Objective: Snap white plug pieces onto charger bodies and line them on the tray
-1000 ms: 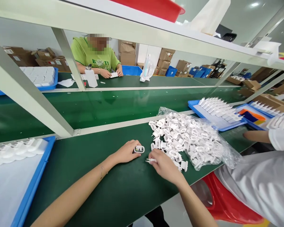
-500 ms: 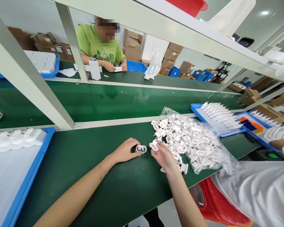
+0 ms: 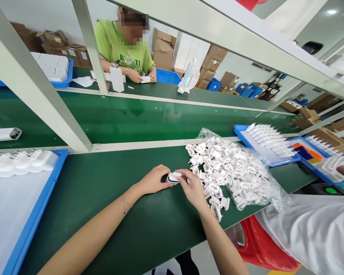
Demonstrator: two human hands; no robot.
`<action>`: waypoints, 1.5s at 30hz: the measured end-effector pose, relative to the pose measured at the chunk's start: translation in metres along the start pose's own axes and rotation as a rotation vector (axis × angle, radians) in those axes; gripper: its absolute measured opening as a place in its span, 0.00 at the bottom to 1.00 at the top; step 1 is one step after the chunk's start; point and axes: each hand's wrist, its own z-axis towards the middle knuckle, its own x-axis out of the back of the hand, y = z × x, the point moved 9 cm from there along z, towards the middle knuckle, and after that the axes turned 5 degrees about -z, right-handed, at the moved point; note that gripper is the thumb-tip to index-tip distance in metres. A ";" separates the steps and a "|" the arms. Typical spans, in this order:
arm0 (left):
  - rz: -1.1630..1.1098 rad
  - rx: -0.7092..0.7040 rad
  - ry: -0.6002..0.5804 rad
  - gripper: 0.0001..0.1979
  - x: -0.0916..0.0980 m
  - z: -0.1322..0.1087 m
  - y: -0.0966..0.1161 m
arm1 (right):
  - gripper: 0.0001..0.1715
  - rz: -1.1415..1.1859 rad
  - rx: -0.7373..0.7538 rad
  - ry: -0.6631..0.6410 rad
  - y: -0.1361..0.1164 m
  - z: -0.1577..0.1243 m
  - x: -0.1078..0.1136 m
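Note:
Between thumb and fingers, my left hand (image 3: 156, 179) grips a white charger housing (image 3: 172, 181) that stands on the green table. My right hand (image 3: 191, 185) pinches a white plastic plug cover (image 3: 177, 174) and holds it against the housing's open top, a little tilted. A dark gap shows between the two parts; how far the cover sits in is unclear. Right beside my right hand lies a pile of similar white covers (image 3: 223, 164), spilling from a clear plastic bag (image 3: 272, 191).
A blue tray (image 3: 50, 183) with white chargers is at the left. Another housing (image 3: 5, 134) lies on the green belt (image 3: 126, 122) beyond a metal post. More blue trays (image 3: 263, 147) stand at the right, near a co-worker's white sleeve (image 3: 312, 229). A person in green sits opposite.
My right hand has moved left with the cover, from beside the pile onto the housing's top. The housing on the belt has shifted rightward into fuller view.

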 end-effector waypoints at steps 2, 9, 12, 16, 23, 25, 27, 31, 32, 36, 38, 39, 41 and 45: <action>0.004 0.001 -0.005 0.12 -0.001 0.000 -0.001 | 0.10 -0.046 0.027 -0.012 -0.005 -0.001 -0.001; 0.004 -0.033 0.003 0.09 0.000 -0.001 0.007 | 0.11 0.037 -0.028 -0.016 0.007 -0.003 -0.005; -0.027 -0.082 -0.003 0.06 0.000 -0.002 0.014 | 0.12 0.244 -0.112 0.048 0.021 -0.005 -0.001; -0.043 -0.103 -0.010 0.05 -0.001 -0.001 0.015 | 0.11 0.248 -0.085 0.083 0.018 -0.008 0.004; -0.045 -0.023 -0.010 0.10 -0.002 0.001 0.004 | 0.11 -0.037 0.103 0.025 -0.009 -0.009 -0.002; -0.027 -0.002 -0.019 0.11 -0.003 0.001 0.002 | 0.12 -0.070 0.108 0.002 -0.010 -0.008 -0.005; -0.007 0.012 -0.028 0.11 -0.004 0.001 0.001 | 0.12 -0.106 0.109 -0.022 -0.010 -0.006 -0.007; -0.025 0.008 -0.004 0.12 -0.001 -0.001 0.004 | 0.12 -0.205 0.111 -0.067 -0.010 -0.003 -0.007; -0.048 -0.001 0.009 0.12 0.000 -0.002 0.005 | 0.12 -0.225 0.111 -0.078 -0.009 -0.002 -0.006; -0.139 -0.017 0.038 0.08 0.002 -0.002 0.010 | 0.12 -0.215 0.144 -0.124 -0.008 -0.004 -0.009; -0.149 -0.012 0.041 0.08 0.002 -0.002 0.010 | 0.12 -0.188 0.167 -0.124 -0.007 -0.005 -0.011; -0.144 -0.013 0.042 0.08 0.001 -0.001 0.011 | 0.12 -0.184 0.176 -0.117 -0.007 -0.005 -0.011; -0.125 -0.016 0.040 0.08 0.001 0.000 0.011 | 0.12 -0.204 0.188 -0.106 -0.007 -0.005 -0.011; -0.039 -0.003 0.036 0.08 0.002 -0.002 0.013 | 0.12 -0.271 0.217 -0.163 -0.006 -0.008 -0.013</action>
